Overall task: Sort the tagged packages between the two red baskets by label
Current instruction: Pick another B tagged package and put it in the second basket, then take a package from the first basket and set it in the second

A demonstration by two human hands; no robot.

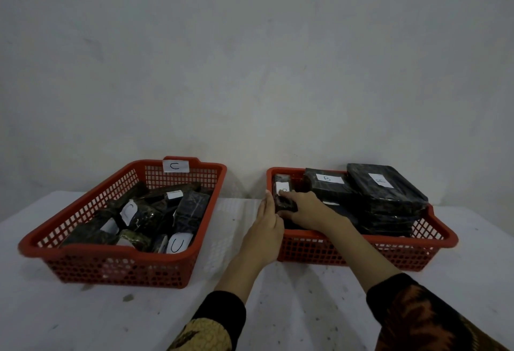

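Note:
Two red baskets stand on a white table. The left basket (69, 250) carries a "C" tag on its far rim and holds several black packages with white "C" labels (178, 243). The right basket (434, 245) holds stacked black packages labelled "B" (328, 183). A small black package (282, 183) with a white label stands at that basket's far left corner. My right hand (304, 208) grips its lower part from the right. My left hand (267, 222) lies with straight fingers against the package's left side, over the basket's left wall.
A plain grey wall rises right behind both baskets. A strip of white table (236, 211) runs between the baskets, and more table surface lies in front of them, speckled with small marks.

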